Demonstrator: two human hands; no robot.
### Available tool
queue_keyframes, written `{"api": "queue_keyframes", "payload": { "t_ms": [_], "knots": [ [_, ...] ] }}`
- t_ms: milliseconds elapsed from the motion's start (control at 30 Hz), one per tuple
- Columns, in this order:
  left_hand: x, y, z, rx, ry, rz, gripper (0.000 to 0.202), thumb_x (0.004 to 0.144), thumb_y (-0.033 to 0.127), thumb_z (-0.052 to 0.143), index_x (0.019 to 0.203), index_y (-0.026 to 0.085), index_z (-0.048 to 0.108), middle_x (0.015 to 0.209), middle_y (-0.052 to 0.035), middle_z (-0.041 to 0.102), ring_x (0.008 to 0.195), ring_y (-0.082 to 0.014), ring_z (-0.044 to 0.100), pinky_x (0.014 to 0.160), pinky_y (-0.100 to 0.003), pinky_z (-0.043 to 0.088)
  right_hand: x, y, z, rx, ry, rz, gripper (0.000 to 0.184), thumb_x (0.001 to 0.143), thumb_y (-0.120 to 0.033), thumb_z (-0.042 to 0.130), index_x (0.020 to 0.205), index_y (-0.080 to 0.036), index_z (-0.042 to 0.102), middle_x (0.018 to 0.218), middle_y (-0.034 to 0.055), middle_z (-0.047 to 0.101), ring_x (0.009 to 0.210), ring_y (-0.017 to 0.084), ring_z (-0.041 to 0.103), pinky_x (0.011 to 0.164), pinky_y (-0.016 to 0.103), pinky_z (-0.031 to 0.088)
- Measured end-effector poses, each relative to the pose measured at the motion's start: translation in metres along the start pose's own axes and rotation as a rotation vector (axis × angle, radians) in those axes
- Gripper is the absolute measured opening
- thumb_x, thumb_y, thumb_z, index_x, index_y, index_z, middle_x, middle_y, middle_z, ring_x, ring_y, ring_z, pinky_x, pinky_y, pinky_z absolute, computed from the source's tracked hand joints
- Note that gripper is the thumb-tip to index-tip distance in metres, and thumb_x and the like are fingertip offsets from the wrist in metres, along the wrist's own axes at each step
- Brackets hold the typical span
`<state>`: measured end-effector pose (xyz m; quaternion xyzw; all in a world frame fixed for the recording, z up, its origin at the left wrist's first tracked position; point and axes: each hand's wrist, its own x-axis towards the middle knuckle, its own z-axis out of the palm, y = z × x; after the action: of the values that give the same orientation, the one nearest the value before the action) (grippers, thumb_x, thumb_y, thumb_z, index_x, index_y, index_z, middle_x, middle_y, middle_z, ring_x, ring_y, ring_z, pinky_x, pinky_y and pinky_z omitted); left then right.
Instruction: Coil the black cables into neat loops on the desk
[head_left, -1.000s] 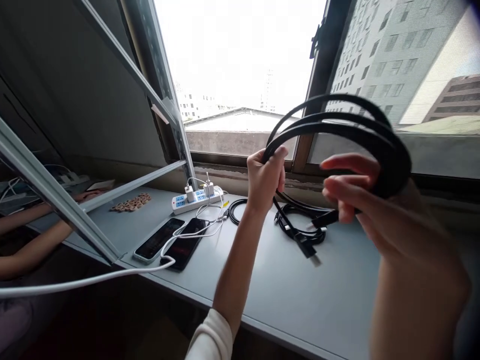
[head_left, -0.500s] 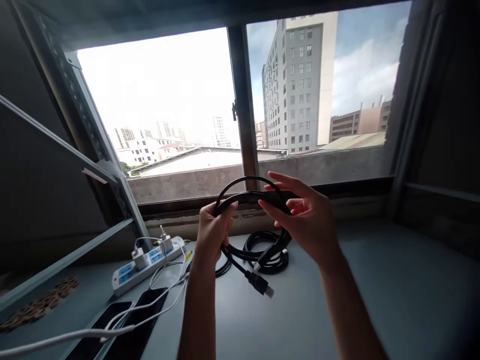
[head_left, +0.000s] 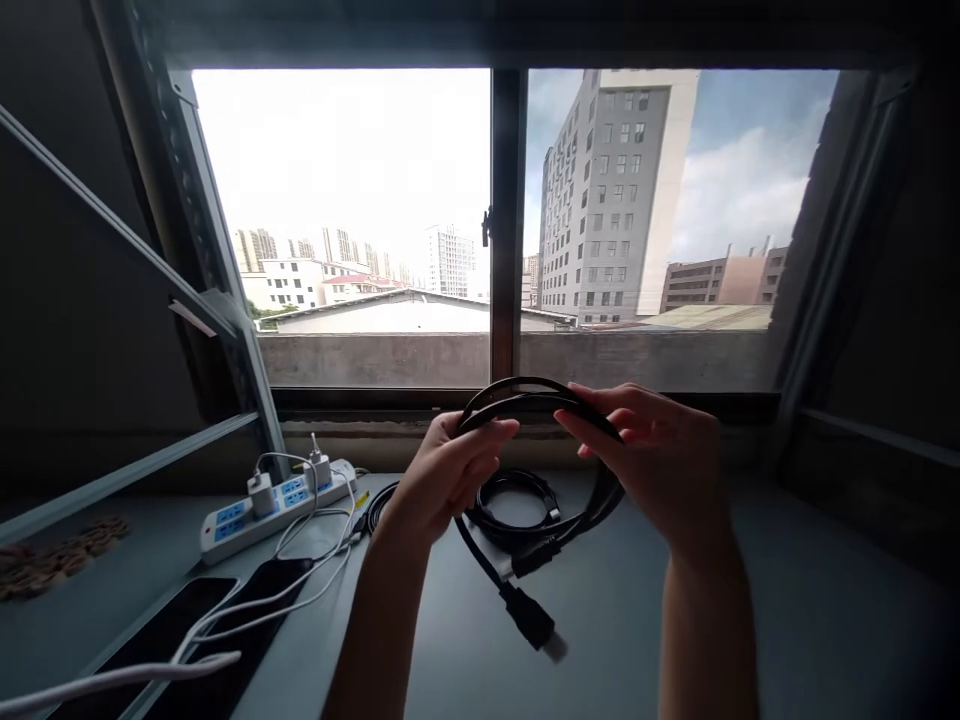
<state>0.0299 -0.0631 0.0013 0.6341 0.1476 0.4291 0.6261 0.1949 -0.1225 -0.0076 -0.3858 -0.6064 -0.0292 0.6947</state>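
Observation:
I hold a coiled black cable (head_left: 540,402) up over the grey table (head_left: 787,620), in front of the window. My left hand (head_left: 446,475) is closed round the coil's left side. My right hand (head_left: 656,455) grips its right side with the fingers curled over the top. One black plug end (head_left: 534,620) dangles below the coil, and a second plug end (head_left: 534,556) hangs just above it. Another coiled black cable (head_left: 514,500) lies on the table behind my hands.
A white power strip (head_left: 274,505) with chargers plugged in sits at the left. White leads run from it to two dark phones (head_left: 217,625) near the front edge. A metal shelf frame (head_left: 210,250) rises at the left. Small brown pieces (head_left: 52,550) lie far left.
My view has swung right and settled to face the window. Both hands have dropped lower and drawn closer together on the coil, and the plug end now hangs lower.

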Motion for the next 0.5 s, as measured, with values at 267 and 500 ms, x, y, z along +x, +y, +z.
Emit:
{"api": "queue_keyframes", "payload": {
  "t_ms": [267, 500],
  "knots": [
    [0.03, -0.028, -0.018, 0.261, 0.078, -0.028, 0.041, 0.078, 0.03, 0.058, 0.044, 0.017, 0.037, 0.032, 0.0067, 0.03, 0.028, -0.0038, 0.028, 0.032, -0.017, 0.027, 0.004, 0.021, 0.003, -0.236, -0.097, 0.01, 0.021, 0.076, -0.04, 0.077, 0.081, -0.02, 0.072, 0.053, -0.0018, 0.057, 0.04, 0.014, 0.053, 0.039, 0.021, 0.037],
    [0.041, -0.042, -0.024, 0.331, 0.2, 0.066, 0.033, 0.076, 0.038, 0.063, 0.056, 0.016, 0.048, 0.04, 0.0064, 0.039, 0.032, -0.0048, 0.036, 0.035, -0.018, 0.031, 0.012, 0.048, 0.01, -0.093, -0.128, 0.116, 0.027, 0.077, -0.039, 0.075, 0.094, -0.018, 0.072, 0.056, -0.0009, 0.058, 0.038, 0.013, 0.052, 0.036, 0.02, 0.039]
  ]
}}
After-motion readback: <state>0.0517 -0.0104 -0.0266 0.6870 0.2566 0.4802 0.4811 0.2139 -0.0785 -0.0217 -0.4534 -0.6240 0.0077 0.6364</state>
